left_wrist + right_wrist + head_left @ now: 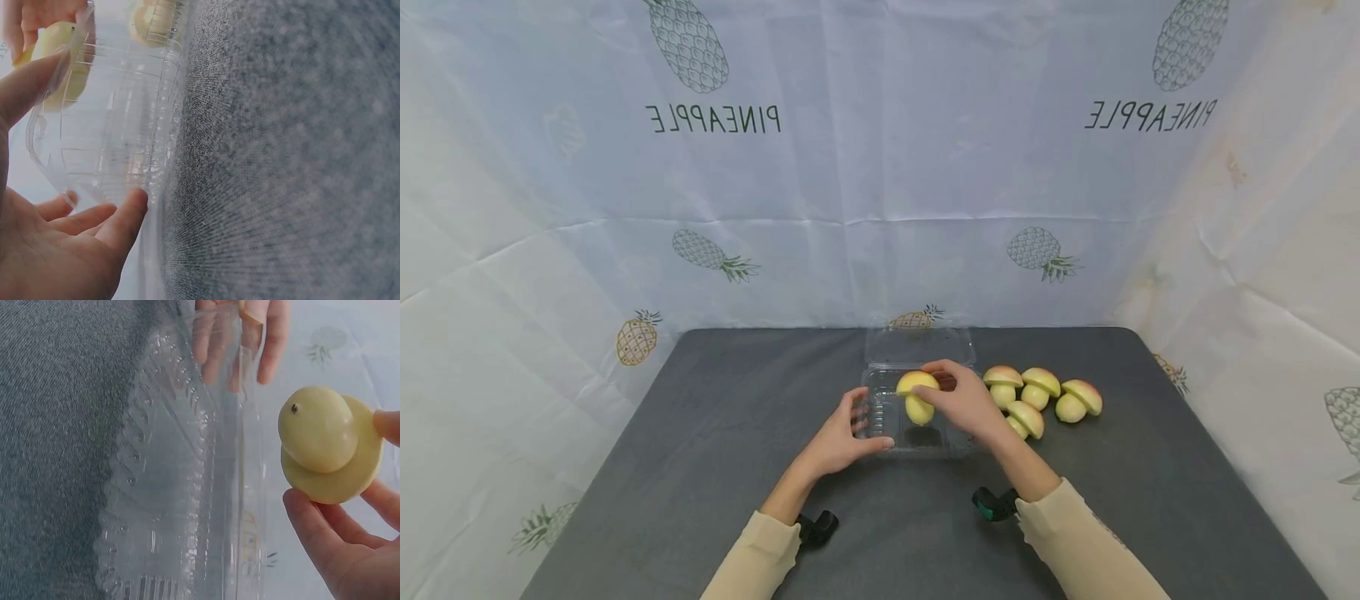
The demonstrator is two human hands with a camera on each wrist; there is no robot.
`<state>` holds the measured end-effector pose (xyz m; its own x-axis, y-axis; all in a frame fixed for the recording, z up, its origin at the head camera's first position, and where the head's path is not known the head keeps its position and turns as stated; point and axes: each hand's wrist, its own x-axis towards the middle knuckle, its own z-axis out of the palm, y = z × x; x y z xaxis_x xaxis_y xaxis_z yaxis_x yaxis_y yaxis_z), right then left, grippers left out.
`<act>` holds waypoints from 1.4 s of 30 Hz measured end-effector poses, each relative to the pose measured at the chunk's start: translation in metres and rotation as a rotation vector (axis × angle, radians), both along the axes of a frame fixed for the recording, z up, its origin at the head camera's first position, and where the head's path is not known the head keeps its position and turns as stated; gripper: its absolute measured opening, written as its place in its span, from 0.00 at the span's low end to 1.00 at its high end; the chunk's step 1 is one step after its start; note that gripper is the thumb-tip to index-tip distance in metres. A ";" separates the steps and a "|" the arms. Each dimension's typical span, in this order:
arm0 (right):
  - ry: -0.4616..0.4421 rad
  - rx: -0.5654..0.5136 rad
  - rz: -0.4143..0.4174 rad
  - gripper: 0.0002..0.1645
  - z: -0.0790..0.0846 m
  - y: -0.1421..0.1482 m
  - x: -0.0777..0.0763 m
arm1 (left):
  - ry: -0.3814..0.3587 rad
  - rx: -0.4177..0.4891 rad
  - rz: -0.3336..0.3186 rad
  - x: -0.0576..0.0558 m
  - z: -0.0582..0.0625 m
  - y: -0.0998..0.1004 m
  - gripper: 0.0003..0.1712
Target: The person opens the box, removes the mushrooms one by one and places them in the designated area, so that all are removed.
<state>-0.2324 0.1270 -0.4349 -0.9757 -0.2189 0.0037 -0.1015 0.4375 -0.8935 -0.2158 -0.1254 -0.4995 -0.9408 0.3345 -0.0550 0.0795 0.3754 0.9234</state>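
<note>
My right hand (966, 404) pinches a toy mushroom (917, 387) by its cap, thumb on one side and fingers on the other. The mushroom has a yellow cap tinged red and a pale yellow stem pointing down. It hangs above a clear plastic clamshell box (889, 410), whose lid (921, 344) is folded back away from me. At the box's left end is my left hand (835, 442), fingers spread and fairly straight, the thumb along the near rim. In the left wrist view, the fingertips (134, 203) touch or nearly touch the box wall.
Several more mushrooms of the same kind, one of them a mushroom (1078, 402) at the far right, lie just right of the box. The dark grey table (737, 400) is bordered by a white curtain (880, 167) printed with pineapples.
</note>
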 end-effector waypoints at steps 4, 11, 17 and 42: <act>0.009 -0.012 0.002 0.32 0.001 0.007 0.002 | -0.002 -0.009 0.005 -0.001 0.001 0.000 0.58; 0.039 -0.037 0.019 0.32 0.002 0.015 0.008 | -0.006 -0.014 0.012 -0.001 0.000 -0.001 0.58; 0.065 -0.036 0.019 0.33 0.000 0.023 0.012 | -0.005 -0.011 0.003 0.001 0.000 -0.001 0.59; 0.107 -0.024 -0.004 0.30 0.011 0.065 0.033 | 0.002 -0.005 -0.021 0.003 0.002 -0.003 0.61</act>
